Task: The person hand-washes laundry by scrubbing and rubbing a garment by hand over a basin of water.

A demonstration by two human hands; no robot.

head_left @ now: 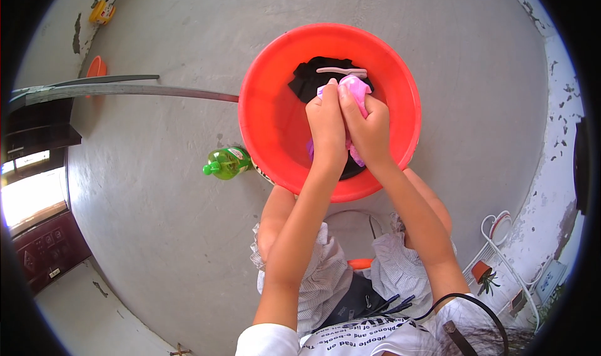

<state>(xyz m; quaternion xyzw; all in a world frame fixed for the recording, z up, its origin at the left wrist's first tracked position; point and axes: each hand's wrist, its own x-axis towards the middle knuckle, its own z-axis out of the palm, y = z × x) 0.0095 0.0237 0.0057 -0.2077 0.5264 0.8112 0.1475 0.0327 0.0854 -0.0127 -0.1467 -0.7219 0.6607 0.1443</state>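
Note:
Both of my hands are over a large red basin (255,121) in front of my knees. My left hand (327,127) and my right hand (369,131) are closed side by side around a bunched pink cloth (355,90). Part of it bulges out above my thumbs, and more hangs below my fingers. Black cloth (305,81) lies in the far part of the basin. On it rests a slim pale pink thing with a long handle (338,72), perhaps a brush. Some purple cloth shows beside my left wrist. My wrists and hands hide much of the basin's bottom.
A green bottle (226,163) lies or stands just left of the basin. A long grey bar (156,91) reaches in from the left toward the rim. Farther off are an orange container (97,67) and a yellow tub (102,12). A potted plant (481,271) and white rack (491,243) are at right.

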